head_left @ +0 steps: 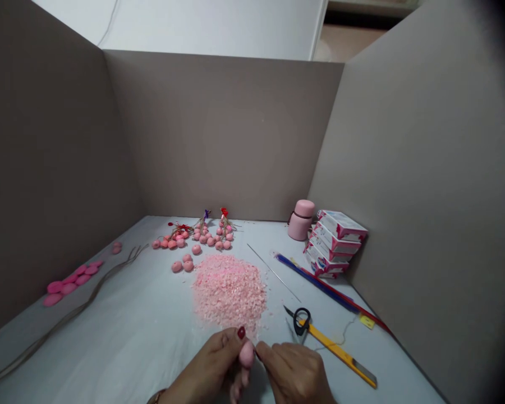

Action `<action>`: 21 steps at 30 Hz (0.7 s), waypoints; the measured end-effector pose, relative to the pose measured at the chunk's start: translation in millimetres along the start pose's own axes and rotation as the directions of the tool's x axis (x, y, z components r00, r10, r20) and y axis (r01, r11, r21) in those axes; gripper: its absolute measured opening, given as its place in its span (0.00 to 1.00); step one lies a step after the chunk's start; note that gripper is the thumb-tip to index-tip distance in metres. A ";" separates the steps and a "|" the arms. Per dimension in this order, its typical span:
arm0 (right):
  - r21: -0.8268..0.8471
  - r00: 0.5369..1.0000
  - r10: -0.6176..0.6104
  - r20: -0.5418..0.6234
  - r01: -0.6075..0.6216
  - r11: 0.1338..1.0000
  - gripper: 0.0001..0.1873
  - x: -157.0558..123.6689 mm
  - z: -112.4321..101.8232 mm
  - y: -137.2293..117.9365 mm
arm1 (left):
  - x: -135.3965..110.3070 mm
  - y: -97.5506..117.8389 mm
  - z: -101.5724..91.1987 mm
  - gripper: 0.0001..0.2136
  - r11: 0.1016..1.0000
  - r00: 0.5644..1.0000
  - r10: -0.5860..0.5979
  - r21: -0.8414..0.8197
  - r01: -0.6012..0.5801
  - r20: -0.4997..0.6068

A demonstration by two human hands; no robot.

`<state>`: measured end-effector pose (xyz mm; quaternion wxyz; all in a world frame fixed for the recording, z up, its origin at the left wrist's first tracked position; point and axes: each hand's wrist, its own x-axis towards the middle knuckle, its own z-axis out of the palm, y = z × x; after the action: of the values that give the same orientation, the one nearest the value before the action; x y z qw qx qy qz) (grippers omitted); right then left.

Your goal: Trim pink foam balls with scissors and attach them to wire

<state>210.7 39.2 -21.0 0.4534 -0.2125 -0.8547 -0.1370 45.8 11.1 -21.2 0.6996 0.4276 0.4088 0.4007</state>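
Low in the middle, my left hand (219,359) is closed around a smooth pink ball (247,354), its thumb at the ball's upper side. Beneath the ball, more pink shows between the fingers, perhaps fingertips; I cannot tell. My right hand (297,370) is closed with its thumb and fingertips at the ball's right side. Whatever it pinches is too small or hidden to name. Just beyond both hands lies a heap of pale pink shavings (231,289). Several loose pink balls (188,266) rest left of the heap.
Bunched pink balls on stems (212,241) lie at the back. Pink ovals (69,288) and brown cords (96,286) are left. Rightward are a thin rod (273,272), black-handled scissors (302,321), a yellow cutter (340,353), blue sticks (315,280), stacked boxes (334,241) and a flask (301,221). Panels enclose the table.
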 end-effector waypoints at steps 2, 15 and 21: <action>0.087 0.995 0.091 0.032 -0.093 0.992 0.15 -1.3 1.3 -0.6 | -3.4 1.2 -1.3 0.20 0.986 0.990 0.135 0.104 -0.130 -0.042; 0.059 0.987 0.013 0.163 -0.023 0.998 0.13 -5.6 -1.9 4.6 | -2.3 0.0 -0.1 0.19 0.973 0.981 0.192 0.131 -0.190 -0.003; 0.125 0.985 0.076 0.153 -0.095 0.988 0.14 1.9 -4.4 0.9 | -9.2 5.8 1.5 0.18 0.871 0.935 0.353 0.375 -0.319 -0.024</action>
<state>213.3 38.5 -17.0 0.4075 -0.2282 -0.8831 -0.0444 42.8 4.2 -13.3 0.5080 0.5957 0.4272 0.4524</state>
